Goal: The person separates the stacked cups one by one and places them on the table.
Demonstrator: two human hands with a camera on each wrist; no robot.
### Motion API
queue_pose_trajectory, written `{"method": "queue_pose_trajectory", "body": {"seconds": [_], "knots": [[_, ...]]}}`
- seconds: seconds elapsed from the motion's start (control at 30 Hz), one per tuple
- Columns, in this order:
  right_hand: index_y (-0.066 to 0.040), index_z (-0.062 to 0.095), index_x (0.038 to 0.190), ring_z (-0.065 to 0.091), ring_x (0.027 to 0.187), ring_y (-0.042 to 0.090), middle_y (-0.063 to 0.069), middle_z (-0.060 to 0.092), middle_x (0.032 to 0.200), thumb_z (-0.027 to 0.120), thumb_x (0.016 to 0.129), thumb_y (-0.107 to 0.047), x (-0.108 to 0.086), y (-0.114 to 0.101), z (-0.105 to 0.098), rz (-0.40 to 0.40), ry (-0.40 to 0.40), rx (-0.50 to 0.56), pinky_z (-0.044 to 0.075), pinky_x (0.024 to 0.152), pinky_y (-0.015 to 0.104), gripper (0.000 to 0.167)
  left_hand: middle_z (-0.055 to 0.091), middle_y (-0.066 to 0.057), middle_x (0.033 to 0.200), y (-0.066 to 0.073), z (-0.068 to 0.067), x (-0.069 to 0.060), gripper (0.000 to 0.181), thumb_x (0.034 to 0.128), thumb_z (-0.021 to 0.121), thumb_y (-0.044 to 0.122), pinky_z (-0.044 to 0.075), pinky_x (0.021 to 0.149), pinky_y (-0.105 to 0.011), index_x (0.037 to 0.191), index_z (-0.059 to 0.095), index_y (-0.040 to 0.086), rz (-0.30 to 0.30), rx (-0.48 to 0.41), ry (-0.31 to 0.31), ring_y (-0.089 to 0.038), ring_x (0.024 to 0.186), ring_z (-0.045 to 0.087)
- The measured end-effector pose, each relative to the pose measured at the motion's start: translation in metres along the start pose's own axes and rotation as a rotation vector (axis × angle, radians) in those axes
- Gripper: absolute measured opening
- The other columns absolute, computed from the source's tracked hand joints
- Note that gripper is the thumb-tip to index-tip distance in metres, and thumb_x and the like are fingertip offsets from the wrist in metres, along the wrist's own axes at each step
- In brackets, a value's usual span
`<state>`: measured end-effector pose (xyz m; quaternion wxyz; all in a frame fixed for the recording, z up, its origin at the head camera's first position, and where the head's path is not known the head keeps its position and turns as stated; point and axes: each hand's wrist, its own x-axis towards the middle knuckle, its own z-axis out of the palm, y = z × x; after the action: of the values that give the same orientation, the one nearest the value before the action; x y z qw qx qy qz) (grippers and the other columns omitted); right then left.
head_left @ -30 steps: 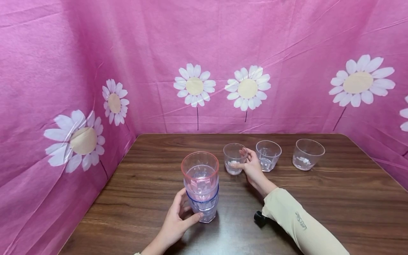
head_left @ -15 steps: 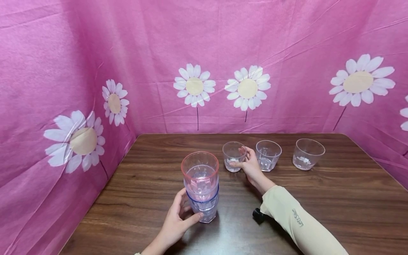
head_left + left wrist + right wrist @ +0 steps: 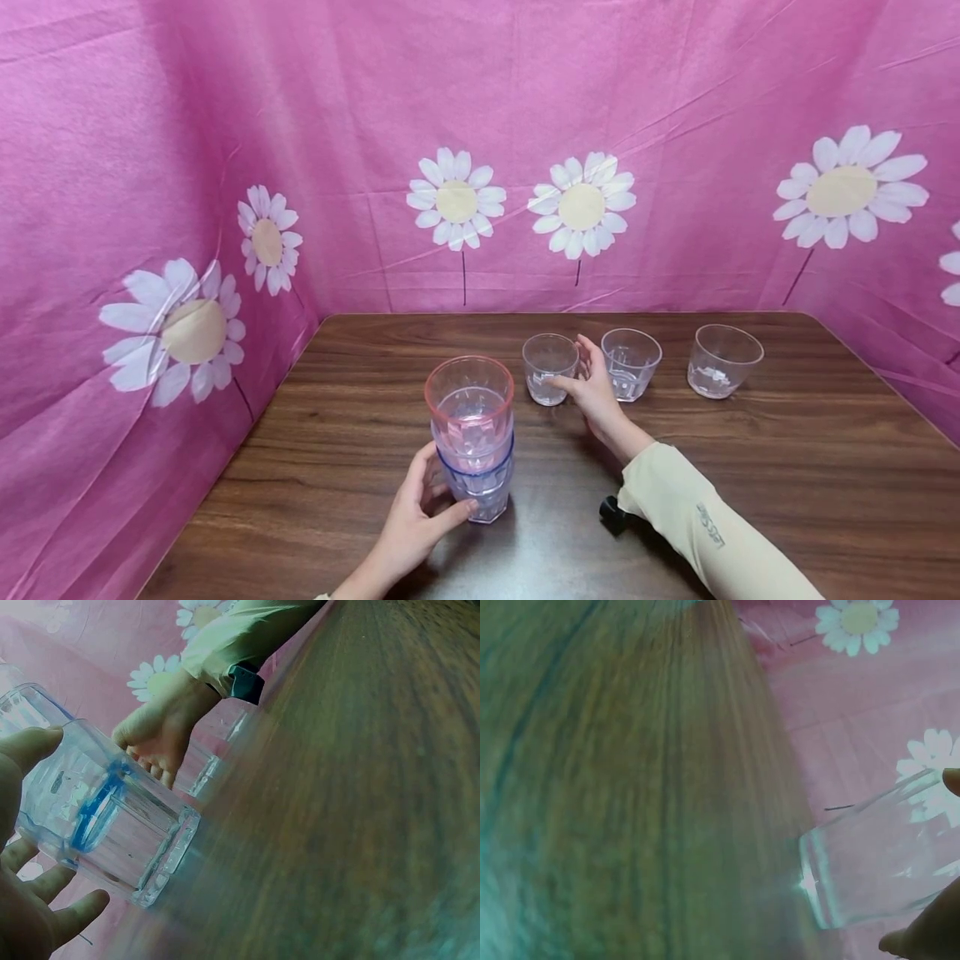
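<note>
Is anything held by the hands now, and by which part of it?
The left hand holds the cup stack around its lower part. The right hand is beside a clear cup; whether it grips cannot be told.

Brown wood-grain table (image 3: 315, 467), stacked cups (image 3: 472, 437) nearer the front, three clear cups (image 3: 632, 367) standing farther back
</note>
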<state>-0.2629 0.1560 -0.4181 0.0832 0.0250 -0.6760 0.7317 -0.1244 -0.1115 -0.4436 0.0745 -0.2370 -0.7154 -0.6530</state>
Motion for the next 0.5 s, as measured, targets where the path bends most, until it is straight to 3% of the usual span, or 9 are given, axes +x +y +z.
{"method": "queue_pose_trajectory", "body": {"seconds": [0.33,0.5], "knots": [[0.008,0.023,0.149,0.015,0.148,0.033,0.027,0.023,0.155,0.066,0.083,0.007,-0.016,-0.024,0.009,-0.174,0.000,-0.037,0.007,0.122,0.043,0.079,0.057,-0.016,0.132,0.001,0.001,0.000,0.071,0.0819,0.077,-0.003,0.054,0.093,-0.034,0.142,0.039,0.001,-0.027,-0.010,0.006,-0.014,0.116,0.059],[0.011,0.024,0.147,0.015,0.148,0.036,0.029,0.025,0.154,0.060,0.087,0.008,-0.030,-0.041,0.020,-0.320,-0.088,-0.002,0.008,0.122,0.048,0.070,0.057,-0.018,0.132,0.001,0.000,0.001,0.071,0.0817,0.077,-0.004,0.054,0.092,-0.035,0.142,0.039,0.000,-0.009,-0.006,0.002,-0.014,0.115,0.059]]}}
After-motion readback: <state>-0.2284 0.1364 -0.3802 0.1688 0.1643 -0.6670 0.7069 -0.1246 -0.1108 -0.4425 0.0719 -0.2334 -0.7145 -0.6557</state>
